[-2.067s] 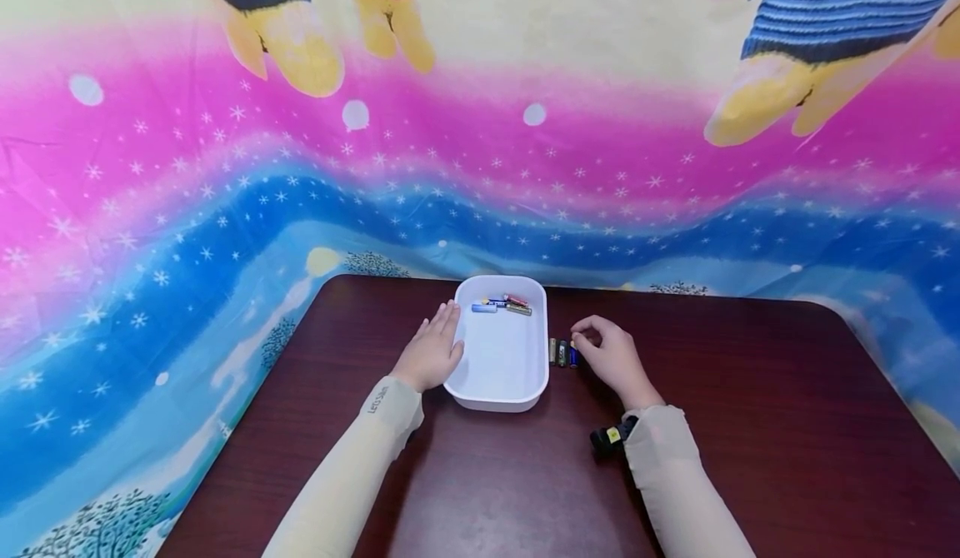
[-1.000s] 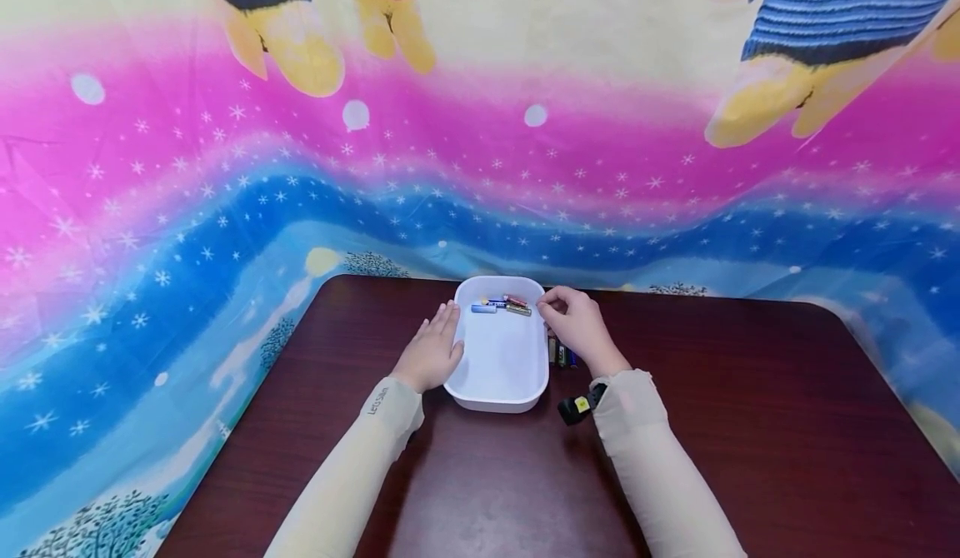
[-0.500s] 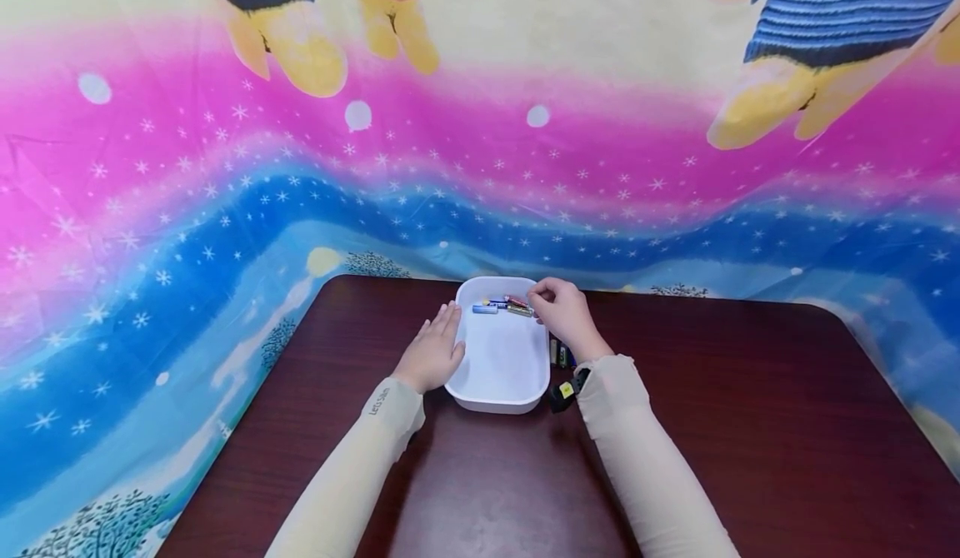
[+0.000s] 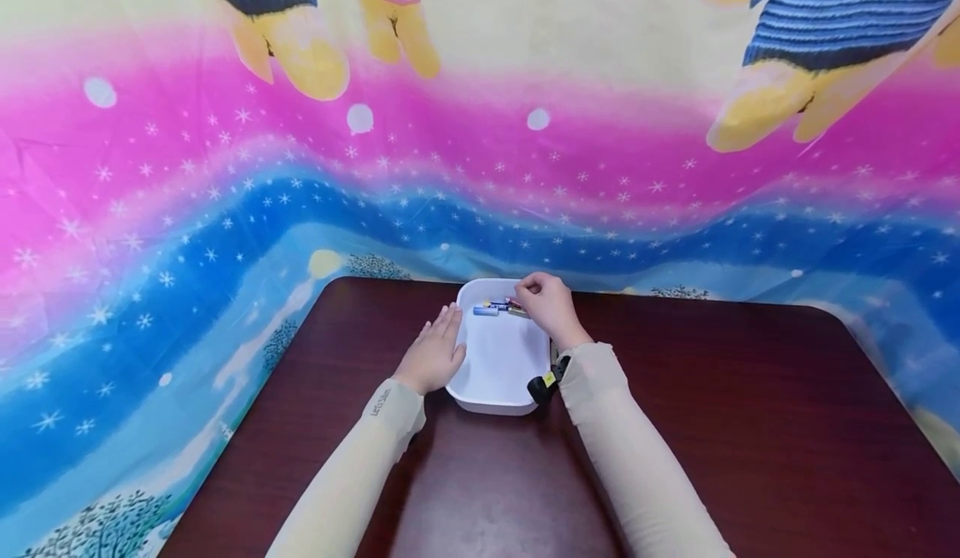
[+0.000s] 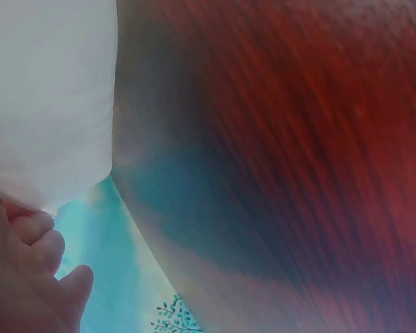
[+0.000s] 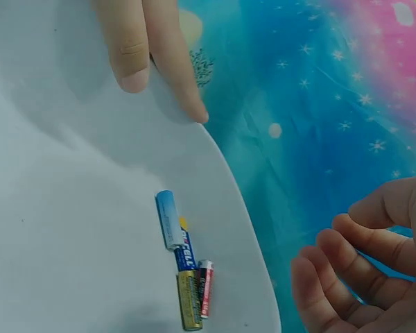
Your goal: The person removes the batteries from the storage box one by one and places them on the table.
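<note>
A white plastic tub (image 4: 498, 366) stands on the table. My left hand (image 4: 433, 354) rests along its left rim with straight fingers, which also show at the top of the right wrist view. Inside the tub, toward its far end, lie a light blue battery (image 6: 168, 218), a dark blue battery (image 6: 185, 253) partly covered, a gold battery (image 6: 190, 300) and a red battery (image 6: 206, 288). Over the tub's far right rim hovers my right hand (image 4: 553, 312), its fingers loosely bent and thumb near the index finger. Nothing shows between them in the right wrist view (image 6: 374, 260).
The dark wooden table (image 4: 750, 391) stretches to both sides. Behind it hangs a patterned cloth (image 4: 637, 166) in pink, blue and cream. A black wrist camera (image 4: 542, 387) on my right wrist overlaps the tub's right edge; the batteries beside the tub are hidden there.
My right hand has moved left and away from me, from the batteries beside the tub to over its far right rim. The left hand and the batteries inside have stayed put.
</note>
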Demonstrator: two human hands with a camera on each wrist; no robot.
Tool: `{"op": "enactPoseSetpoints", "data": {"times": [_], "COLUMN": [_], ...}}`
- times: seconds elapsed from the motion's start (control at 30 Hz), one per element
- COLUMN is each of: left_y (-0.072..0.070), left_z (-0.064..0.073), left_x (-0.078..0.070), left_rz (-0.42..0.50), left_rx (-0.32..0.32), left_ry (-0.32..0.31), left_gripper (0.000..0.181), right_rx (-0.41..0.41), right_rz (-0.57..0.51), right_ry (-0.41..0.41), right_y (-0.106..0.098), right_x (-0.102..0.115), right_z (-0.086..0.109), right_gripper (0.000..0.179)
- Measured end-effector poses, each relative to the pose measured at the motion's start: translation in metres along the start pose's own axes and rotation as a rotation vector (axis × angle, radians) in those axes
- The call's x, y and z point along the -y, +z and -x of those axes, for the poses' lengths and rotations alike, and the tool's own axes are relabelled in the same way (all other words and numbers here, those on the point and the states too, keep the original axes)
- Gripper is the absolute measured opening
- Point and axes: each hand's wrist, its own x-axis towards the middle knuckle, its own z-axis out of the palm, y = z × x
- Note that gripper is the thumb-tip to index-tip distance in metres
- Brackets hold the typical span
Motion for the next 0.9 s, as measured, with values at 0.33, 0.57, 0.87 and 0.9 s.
{"op": "enactPoseSetpoints", "data": {"times": [0.33,0.57,0.87,0.9], "left_y": [-0.001,0.000,-0.001,-0.001], "left_z": [0.000,0.000,0.000,0.000], "left_x": [0.000,0.001,0.000,0.000], "left_rz": [0.012,0.010,0.009,0.009], "left_rx": [-0.007,-0.003,-0.006,-0.004], "left_ry": [0.000,0.000,0.012,0.010], "left_gripper": [0.064,0.064,0.064,0.064], "right_rx": [-0.032,-0.016,0.003,0.006], "right_rz": [0.030,0.059,0.093,0.102], "right_ry": [0.049,0.109,0.132,0.126], "right_y": [0.019,0.029,0.039,0.040], "right_x": [-0.004,-0.011,-0.019,-0.019], "right_z": [-0.012,-0.016,-0.022,-0.023], "right_gripper": [0.023,0.029,0.031,0.030]}}
